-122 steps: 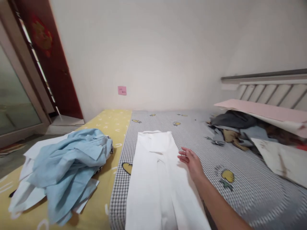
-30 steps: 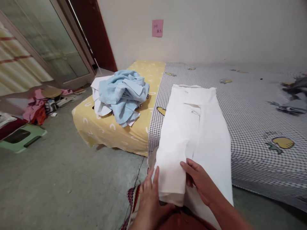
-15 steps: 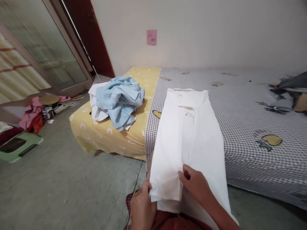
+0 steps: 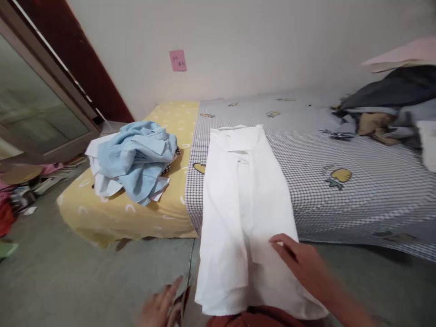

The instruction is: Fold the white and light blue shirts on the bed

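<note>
A pair of white trousers (image 4: 243, 200) lies stretched from the grey checked bed sheet (image 4: 340, 200) over the bed's near edge toward me. My right hand (image 4: 299, 261) rests on the lower part of the right leg, fingers pointing left and closed on a fold of the cloth. Low in the picture, my left hand (image 4: 160, 309) is off the cloth to the left of the hem; it is blurred, fingers spread, holding nothing.
A heap of light blue and white clothes (image 4: 132, 159) lies on the yellow sheet (image 4: 136, 218). Dark and tan clothes (image 4: 384, 109) are piled at the far right. A glass sliding door (image 4: 37, 109) and floor clutter (image 4: 20, 190) are on the left.
My left hand has let go of the trouser leg and dropped down to the left. The folded-up left leg now hangs flat. The camera has swung right.
</note>
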A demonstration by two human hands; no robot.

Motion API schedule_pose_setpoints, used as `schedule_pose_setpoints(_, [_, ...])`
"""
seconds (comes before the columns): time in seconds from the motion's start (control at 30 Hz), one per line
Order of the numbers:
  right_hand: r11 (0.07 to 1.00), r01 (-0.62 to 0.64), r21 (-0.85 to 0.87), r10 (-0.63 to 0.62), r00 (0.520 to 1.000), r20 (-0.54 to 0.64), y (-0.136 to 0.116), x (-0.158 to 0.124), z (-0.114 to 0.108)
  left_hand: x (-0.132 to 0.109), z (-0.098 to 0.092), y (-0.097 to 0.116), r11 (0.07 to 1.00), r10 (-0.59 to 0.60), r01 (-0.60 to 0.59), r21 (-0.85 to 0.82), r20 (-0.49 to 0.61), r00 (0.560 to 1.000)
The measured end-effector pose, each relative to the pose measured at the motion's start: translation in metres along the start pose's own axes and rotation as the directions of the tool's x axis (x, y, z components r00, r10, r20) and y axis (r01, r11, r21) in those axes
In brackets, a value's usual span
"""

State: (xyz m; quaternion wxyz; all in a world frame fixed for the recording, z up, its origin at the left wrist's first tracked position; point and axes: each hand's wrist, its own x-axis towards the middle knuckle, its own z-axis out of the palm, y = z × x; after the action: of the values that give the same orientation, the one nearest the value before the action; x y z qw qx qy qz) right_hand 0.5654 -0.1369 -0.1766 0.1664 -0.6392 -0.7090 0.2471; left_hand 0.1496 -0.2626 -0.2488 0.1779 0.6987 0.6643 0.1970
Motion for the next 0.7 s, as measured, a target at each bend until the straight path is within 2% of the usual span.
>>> schedule_pose_setpoints(0.03, [0.999,-0.009,-0.042,0.004,0.993,-0.120,0.022,-0.003,-0.005,0.009,0.001,-0.009,0.991,0.061,-0.047,0.128,-0.111,0.992])
schedule_pose_setpoints(0.1, [0.972,-0.064,-0.228,-0.015,0.944,-0.329,0.069,-0.009,-0.011,0.034,0.004,-0.014,0.929,0.214,-0.101,0.355,-0.294,0.932])
schedule_pose_setpoints(0.13, [0.937,-0.093,-0.337,-0.050,0.919,-0.392,0.090,-0.012,-0.011,0.048,0.005,-0.011,0.885,0.310,-0.137,0.444,-0.346,0.885])
schedule_pose_setpoints(0.2, [0.850,-0.115,-0.515,-0.152,0.881,-0.448,0.123,-0.018,-0.006,0.076,0.006,0.004,0.805,0.473,-0.227,0.548,-0.362,0.804])
schedule_pose_setpoints(0.23, [0.814,-0.101,-0.572,-0.207,0.869,-0.449,0.132,-0.020,-0.001,0.087,0.006,0.014,0.773,0.538,-0.290,0.565,-0.339,0.772])
schedule_pose_setpoints(0.3, [0.774,-0.043,-0.631,-0.310,0.844,-0.438,0.135,-0.020,0.010,0.107,0.004,0.035,0.705,0.637,-0.411,0.578,-0.262,0.725])
schedule_pose_setpoints(0.4, [0.732,0.147,-0.666,-0.479,0.805,-0.350,0.114,-0.014,0.020,0.125,-0.002,0.063,0.541,0.745,-0.528,0.654,-0.082,0.662])
schedule_pose_setpoints(0.47, [0.666,0.314,-0.676,-0.613,0.747,-0.256,0.097,-0.008,0.019,0.134,-0.010,0.076,0.423,0.787,-0.608,0.672,0.061,0.614])
schedule_pose_setpoints(0.53, [0.563,0.505,-0.655,-0.738,0.663,-0.124,0.086,0.000,0.014,0.144,-0.020,0.087,0.361,0.800,-0.729,0.582,0.209,0.563])
schedule_pose_setpoints(0.6, [0.498,0.670,-0.551,-0.797,0.603,0.013,0.079,0.007,0.006,0.154,-0.033,0.097,0.354,0.798,-0.844,0.404,0.339,0.498])
schedule_pose_setpoints(0.63, [0.504,0.734,-0.455,-0.802,0.593,0.068,0.076,0.011,0.001,0.159,-0.039,0.101,0.358,0.805,-0.882,0.306,0.378,0.458])
schedule_pose_setpoints(0.7, [0.574,0.800,-0.173,-0.787,0.598,0.152,0.068,0.022,-0.011,0.170,-0.049,0.111,0.362,0.826,-0.926,0.109,0.422,0.373])
